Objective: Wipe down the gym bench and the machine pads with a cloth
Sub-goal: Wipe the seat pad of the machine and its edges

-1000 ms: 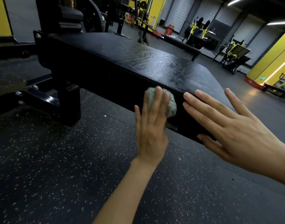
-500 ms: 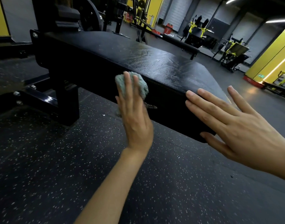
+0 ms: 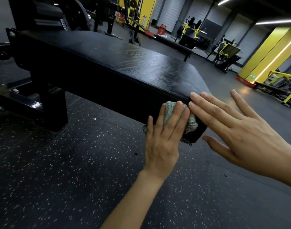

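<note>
Left hand, fingers straight, presses cloth against bench side face near its right end; long axis extends leftward. Right hand, fingers extended, lies just beside it

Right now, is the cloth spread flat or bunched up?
Bunched: the cloth is a crumpled wad, pressed against the side of the bench by the left hand.

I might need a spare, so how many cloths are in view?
1: the cloth under the left hand, against the side of the bench near its end. Others may be hidden.
</note>
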A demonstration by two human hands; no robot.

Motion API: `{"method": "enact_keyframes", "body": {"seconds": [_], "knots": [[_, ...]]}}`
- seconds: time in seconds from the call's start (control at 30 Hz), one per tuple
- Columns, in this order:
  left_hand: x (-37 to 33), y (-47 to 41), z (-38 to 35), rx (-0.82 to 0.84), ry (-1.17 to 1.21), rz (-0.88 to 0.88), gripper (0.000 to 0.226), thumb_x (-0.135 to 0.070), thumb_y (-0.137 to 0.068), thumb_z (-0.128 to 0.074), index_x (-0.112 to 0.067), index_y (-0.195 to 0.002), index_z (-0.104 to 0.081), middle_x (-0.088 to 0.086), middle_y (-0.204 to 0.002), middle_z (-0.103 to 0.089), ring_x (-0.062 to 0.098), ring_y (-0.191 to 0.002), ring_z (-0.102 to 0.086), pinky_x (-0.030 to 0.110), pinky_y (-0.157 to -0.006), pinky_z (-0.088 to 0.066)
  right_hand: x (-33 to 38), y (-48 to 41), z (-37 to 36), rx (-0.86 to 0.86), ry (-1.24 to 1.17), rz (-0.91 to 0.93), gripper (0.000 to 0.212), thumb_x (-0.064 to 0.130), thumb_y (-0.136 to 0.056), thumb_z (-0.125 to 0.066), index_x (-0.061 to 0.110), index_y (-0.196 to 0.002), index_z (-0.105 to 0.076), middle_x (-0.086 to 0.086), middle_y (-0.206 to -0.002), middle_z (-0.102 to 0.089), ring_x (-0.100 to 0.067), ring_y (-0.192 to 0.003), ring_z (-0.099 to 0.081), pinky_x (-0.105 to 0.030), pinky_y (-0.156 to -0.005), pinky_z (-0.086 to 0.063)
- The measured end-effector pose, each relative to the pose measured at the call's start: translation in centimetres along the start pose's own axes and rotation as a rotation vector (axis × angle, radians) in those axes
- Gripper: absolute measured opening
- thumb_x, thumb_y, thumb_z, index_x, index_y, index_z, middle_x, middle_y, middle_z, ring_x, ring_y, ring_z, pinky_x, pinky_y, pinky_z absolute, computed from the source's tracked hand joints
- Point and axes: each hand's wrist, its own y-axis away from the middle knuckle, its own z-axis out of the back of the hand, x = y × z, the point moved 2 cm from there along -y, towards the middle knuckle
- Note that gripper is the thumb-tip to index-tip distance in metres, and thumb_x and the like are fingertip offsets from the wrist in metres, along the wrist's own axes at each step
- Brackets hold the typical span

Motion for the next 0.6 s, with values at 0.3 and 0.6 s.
{"method": "enact_keyframes", "body": {"seconds": [0.3,0.6], "knots": [[3.0,-4.4,3.0,-0.122,0.063,0.187,0.048,-0.021,-0.108,-0.026,-0.012,-0.155,-0.018,-0.006,-0.162,-0.008,0.029,-0.153,-0.007,0.048,-0.124,0.004,-0.1,0.6,-0.1,0.024,-0.025,-0.03,0.066,0.038,-0.099,-0.034,0.015,-0.159,-0.016,0.0,-0.166,-0.013,-0.017,-0.152,-0.017,-0.059,-0.119,-0.018],[-1.6,-1.3,0.0,-0.066,0.121,0.158,0.05,-0.035,-0.109,-0.017,-0.027,-0.157,-0.005,-0.018,-0.164,0.01,0.02,-0.154,-0.002,0.043,-0.125,0.001,-0.4,1.3,-0.1,0.033,-0.035,-0.058,0.069,0.039,-0.098,-0.037,0.015,-0.159,-0.016,0.0,-0.166,-0.014,-0.017,-0.151,-0.02,-0.06,-0.118,-0.02]]}}
